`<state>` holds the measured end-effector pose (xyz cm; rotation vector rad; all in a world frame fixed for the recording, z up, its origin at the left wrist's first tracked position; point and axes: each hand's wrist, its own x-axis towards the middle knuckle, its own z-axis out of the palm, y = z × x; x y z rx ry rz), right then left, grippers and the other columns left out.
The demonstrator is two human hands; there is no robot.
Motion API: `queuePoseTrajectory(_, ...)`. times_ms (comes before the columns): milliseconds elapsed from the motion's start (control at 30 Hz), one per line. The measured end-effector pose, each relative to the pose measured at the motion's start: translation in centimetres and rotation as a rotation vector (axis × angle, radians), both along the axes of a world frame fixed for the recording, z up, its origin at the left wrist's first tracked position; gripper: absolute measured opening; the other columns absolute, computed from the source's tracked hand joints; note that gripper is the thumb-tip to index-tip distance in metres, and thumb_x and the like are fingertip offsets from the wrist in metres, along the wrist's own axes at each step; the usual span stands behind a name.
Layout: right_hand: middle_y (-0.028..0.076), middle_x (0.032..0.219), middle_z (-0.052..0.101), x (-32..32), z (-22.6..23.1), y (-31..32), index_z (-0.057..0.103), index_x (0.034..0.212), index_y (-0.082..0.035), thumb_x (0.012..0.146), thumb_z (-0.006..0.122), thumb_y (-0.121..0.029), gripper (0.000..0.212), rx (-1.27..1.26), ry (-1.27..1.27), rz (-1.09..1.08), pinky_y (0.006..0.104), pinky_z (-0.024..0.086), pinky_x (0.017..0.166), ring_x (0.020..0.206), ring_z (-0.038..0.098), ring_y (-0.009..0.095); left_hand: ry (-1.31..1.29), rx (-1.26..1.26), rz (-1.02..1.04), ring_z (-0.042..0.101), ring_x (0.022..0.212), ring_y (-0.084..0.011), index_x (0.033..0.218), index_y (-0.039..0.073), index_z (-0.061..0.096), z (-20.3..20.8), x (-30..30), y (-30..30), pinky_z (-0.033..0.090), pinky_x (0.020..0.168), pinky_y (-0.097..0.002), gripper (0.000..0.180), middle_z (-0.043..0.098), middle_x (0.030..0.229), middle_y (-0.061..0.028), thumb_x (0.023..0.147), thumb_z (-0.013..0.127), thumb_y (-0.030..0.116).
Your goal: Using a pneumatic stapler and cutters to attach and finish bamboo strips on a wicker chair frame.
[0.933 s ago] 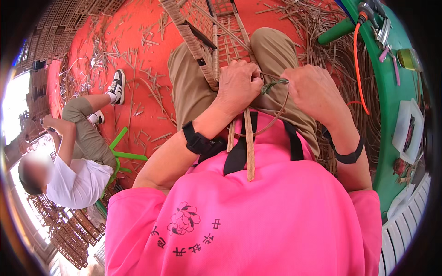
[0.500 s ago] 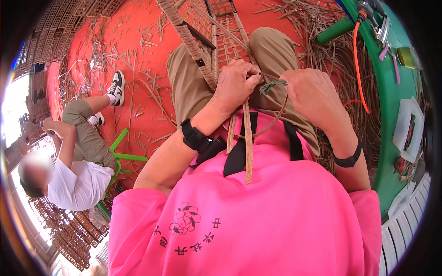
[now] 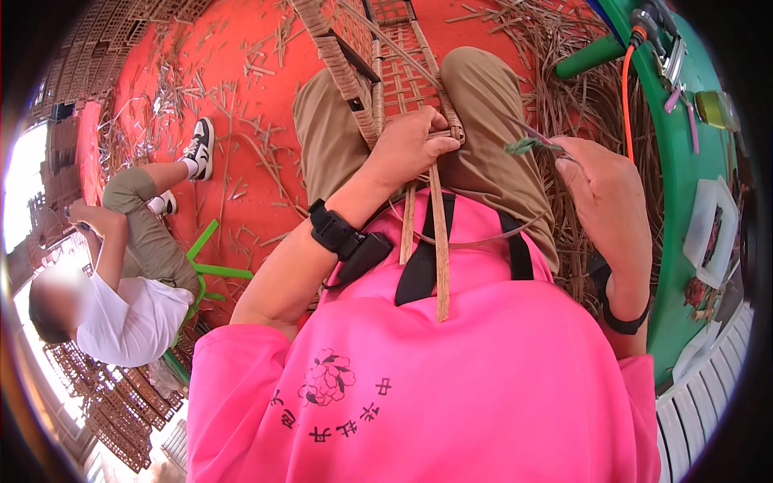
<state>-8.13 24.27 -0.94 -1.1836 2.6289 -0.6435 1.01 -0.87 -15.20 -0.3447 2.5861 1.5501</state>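
Nearest you, two flat tan cane strips [image 3: 439, 249] hang down over your pink shirt. Keep them taut. Your left hand [image 3: 411, 145] is clenched on them where they meet the woven rattan frame panel [image 3: 378, 60] resting on your knees; hold that grip firm so the weave stays tight. Your right hand [image 3: 608, 197], apart to the right, pinches a small green-handled tool [image 3: 531, 145]. Farther right, the green tub [image 3: 684, 161] carries an orange cord and small tools on its rim.
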Motion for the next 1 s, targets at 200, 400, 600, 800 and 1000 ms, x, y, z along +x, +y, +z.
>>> queuePoseTrajectory(200, 0.020, 0.099, 0.070, 0.2, -1.3, 0.6, 0.066, 0.117, 0.002, 0.093, 0.063, -0.005, 0.025, -0.035, -0.209, -0.149, 0.0354, 0.052, 0.077, 0.085, 0.068, 0.032, -0.174, 0.005, -0.016, 0.067, 0.078, -0.0202, 0.099, -0.005, 0.068, 1.7, -1.1, 0.1, 0.052, 0.074, -0.0351, 0.038, 0.069, 0.081, -0.0132, 0.087, 0.074, 0.030)
queuePoseTrajectory(400, 0.022, 0.096, 0.068, 0.8, -2.5, 0.2, 0.067, 0.112, 0.001, 0.091, 0.064, -0.007, 0.022, -0.140, -0.283, -0.183, 0.0434, 0.050, 0.074, 0.088, 0.065, 0.041, -0.336, -0.018, 0.017, 0.065, 0.070, -0.0196, 0.090, -0.003, 0.072, 1.7, -2.0, 0.8, 0.051, 0.068, -0.0376, 0.038, 0.067, 0.071, -0.0114, 0.086, 0.074, 0.034)
queuePoseTrajectory(600, 0.023, 0.099, 0.069, 1.3, -3.2, -0.1, 0.067, 0.113, 0.001, 0.092, 0.063, -0.008, 0.023, -0.186, -0.285, -0.215, 0.0419, 0.051, 0.075, 0.090, 0.066, 0.041, -0.162, -0.017, 0.086, 0.065, 0.070, -0.0291, 0.083, -0.003, 0.071, -0.1, -1.8, 1.4, 0.051, 0.069, -0.0399, 0.047, 0.068, 0.071, -0.0160, 0.085, 0.073, 0.043)
queuePoseTrajectory(800, 0.016, 0.092, 0.069, 1.8, -3.1, 1.3, 0.066, 0.118, 0.002, 0.096, 0.062, -0.007, 0.024, -0.287, -0.307, -0.402, 0.0316, 0.051, 0.076, 0.080, 0.066, 0.023, -0.014, -0.166, -0.037, 0.066, 0.081, -0.0399, 0.093, -0.004, 0.067, 0.2, -0.4, 0.5, 0.051, 0.075, -0.0431, 0.040, 0.069, 0.084, -0.0200, 0.087, 0.073, 0.035)
queuePoseTrajectory(1000, 0.009, 0.092, 0.068, 0.6, -3.7, 2.7, 0.066, 0.121, 0.001, 0.099, 0.064, -0.012, 0.026, -0.334, -0.212, -0.543, 0.0267, 0.050, 0.077, 0.081, 0.061, 0.012, 0.388, -0.540, -0.273, 0.062, 0.085, -0.0390, 0.114, 0.001, 0.054, -0.8, -0.6, 0.9, 0.051, 0.075, -0.0468, 0.038, 0.060, 0.095, -0.0188, 0.081, 0.069, 0.012)
